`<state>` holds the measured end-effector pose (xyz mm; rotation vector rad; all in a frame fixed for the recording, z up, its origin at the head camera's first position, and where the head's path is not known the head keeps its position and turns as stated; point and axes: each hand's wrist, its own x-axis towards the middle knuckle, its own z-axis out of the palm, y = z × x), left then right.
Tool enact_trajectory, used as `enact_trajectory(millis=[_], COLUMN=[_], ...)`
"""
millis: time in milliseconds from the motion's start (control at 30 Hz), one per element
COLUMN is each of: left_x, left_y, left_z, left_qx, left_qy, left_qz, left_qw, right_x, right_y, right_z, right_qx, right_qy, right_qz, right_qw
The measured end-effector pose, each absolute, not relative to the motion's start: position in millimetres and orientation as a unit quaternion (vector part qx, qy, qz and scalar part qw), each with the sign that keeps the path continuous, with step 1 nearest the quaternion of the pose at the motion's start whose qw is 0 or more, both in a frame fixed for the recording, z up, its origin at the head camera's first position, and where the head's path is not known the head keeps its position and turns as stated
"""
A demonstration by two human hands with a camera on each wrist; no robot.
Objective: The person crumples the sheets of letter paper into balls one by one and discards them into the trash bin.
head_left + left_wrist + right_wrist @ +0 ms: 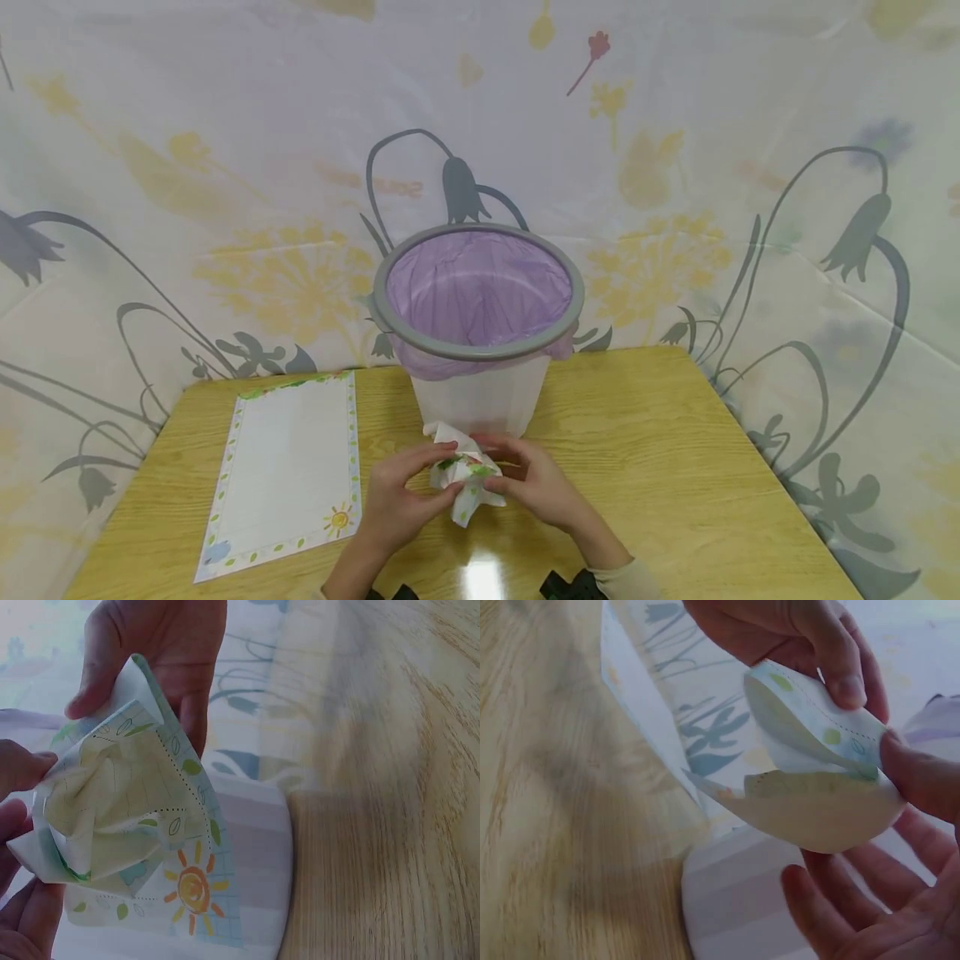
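A partly crumpled sheet of paper (468,475) is held over the table, just in front of the bin. My left hand (401,500) pinches its left side between thumb and fingers. From the right, my right hand (540,483) grips the other side. The left wrist view shows the crumpled sheet (112,802) with a printed sun, green leaves and dotted lines, its edges folded inward. In the right wrist view, the right thumb presses on the bent sheet (817,814) while fingers support it from below.
A bin (480,396) with a grey rim and purple liner stands at the table's back. On the left of the wooden table (637,467) lies a flat bordered sheet (288,475). Flower-patterned cloth (262,167) surrounds the table's back and sides.
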<state>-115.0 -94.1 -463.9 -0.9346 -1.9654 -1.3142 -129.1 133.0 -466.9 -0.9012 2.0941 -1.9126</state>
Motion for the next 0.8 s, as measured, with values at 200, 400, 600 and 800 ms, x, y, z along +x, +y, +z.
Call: enact_trajectory(millis=[200,400,600,800], left_x=[-115.7,-118.1,-119.4,-116.4], left_y=[-91.8,-89.1,-88.8,-94.6], left_z=[-470.0,-473.2,-469.3,-463.4], left_qx=[-0.394,-0.406,-0.383,-0.344], left_qy=[-0.72,-0.714,-0.726,-0.787], left_qz=[-0.494,-0.487,-0.463,-0.458], left_qw=[0.286,0.296,0.334,0.229], right_x=[-130.9,-129.9,-127.9,-127.1], right_y=[135.0,133.2,129.5,126.9], right_z=[-463.6,-465.0,-467.3,-465.8], right_qx=[-0.307,-0.281,-0.275,-0.303], right_qy=[0.73,0.749,0.743,0.723], right_qz=[-0.602,-0.596,-0.609,-0.621], right_qw=[0.1,0.073,0.038,-0.002])
